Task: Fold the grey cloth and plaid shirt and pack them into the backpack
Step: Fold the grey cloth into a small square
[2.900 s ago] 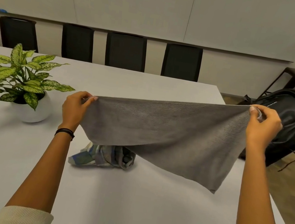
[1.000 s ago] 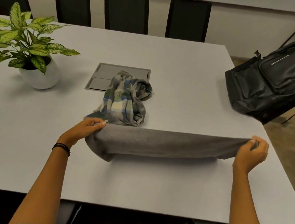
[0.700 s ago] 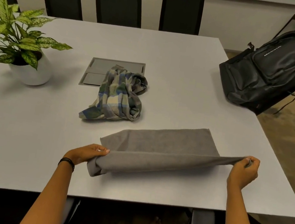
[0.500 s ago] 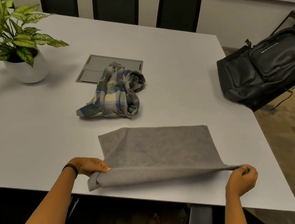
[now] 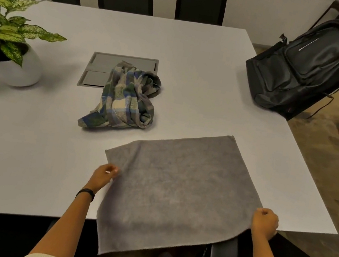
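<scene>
A: Where is the grey cloth (image 5: 176,188) found now?

B: It is spread flat on the desk (image 5: 26,149), at the near right part, and its nearest strip is hung over the front edge. Some seconds ago it was held up in the air, stretched between the two hands. Then it was lowered and drawn toward the person, and now it is laid out, as it seems, in one layer.

A: How is it held?

B: As far as can be seen, its left edge is pinched by the left hand (image 5: 102,176), with the fingers curled at the border. Its right edge, close to the desk's front, is grasped by the right hand (image 5: 264,224), which is closed like a fist around the fabric.

A: What is meant by this for the task?

B: The spreading is judged as finished, so the first fold can be started; no fold is made yet. The hanging strip should be watched, because the cloth could be dragged down if it is released.

A: And around it?

B: The plaid shirt (image 5: 126,98) is left crumpled just beyond the cloth, not touching it, partly over a grey panel (image 5: 108,62). The backpack (image 5: 308,68) is placed at the far right corner, well apart. Whether it is opened cannot be told.
</scene>
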A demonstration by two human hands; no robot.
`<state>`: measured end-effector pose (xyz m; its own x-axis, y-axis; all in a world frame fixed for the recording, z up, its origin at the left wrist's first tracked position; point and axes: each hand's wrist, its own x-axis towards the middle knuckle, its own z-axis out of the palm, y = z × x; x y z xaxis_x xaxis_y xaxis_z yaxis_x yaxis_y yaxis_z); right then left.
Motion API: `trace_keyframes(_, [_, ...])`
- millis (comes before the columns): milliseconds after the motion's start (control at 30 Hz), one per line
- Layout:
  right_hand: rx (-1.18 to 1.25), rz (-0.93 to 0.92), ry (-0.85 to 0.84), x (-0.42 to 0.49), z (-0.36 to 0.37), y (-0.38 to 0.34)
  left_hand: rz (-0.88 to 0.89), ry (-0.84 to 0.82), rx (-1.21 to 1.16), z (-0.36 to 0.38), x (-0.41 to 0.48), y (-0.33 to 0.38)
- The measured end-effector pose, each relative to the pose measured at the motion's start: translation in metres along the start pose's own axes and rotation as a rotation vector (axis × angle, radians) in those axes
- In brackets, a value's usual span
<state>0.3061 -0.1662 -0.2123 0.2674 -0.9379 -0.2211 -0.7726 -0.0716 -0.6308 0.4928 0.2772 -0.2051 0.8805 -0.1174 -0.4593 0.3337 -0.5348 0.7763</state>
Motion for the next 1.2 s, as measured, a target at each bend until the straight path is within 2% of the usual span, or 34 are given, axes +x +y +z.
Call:
trace_keyframes(100, [-0.054,-0.083,-0.041,0.006,0.004,-0.009,0.070,0.103,0.077,0.012,0.012,0.004])
trace_keyframes(233, [-0.106,-0.391,-0.270,0.012,0.026,-0.034,0.081,-0.017,0.229,0.035,0.025,0.013])
trace_keyframes(333, [-0.204,-0.526,-0.500,0.018,0.051,-0.055,-0.018,-0.079,0.312,0.051,0.034,0.013])
trace_keyframes(433, [-0.345,-0.644,-0.640,0.015,0.068,-0.064,-0.054,-0.085,0.421,0.063,0.033,0.017])
trace_keyframes(567, [-0.630,-0.618,-0.743,0.009,0.073,-0.065,-0.084,-0.138,0.561,0.062,0.025,0.022])
trace_keyframes(633, [-0.735,-0.597,-0.853,0.044,0.130,-0.092,-0.200,-0.148,0.564,0.063,0.080,0.018])
trace_keyframes(667, [-0.775,-0.613,-0.854,0.040,0.127,-0.093,-0.202,-0.150,0.599,0.060,0.076,0.017])
trace_keyframes(1200, [-0.803,-0.587,-0.888,0.050,0.129,-0.119,-0.188,-0.167,0.713,0.041,0.108,0.036])
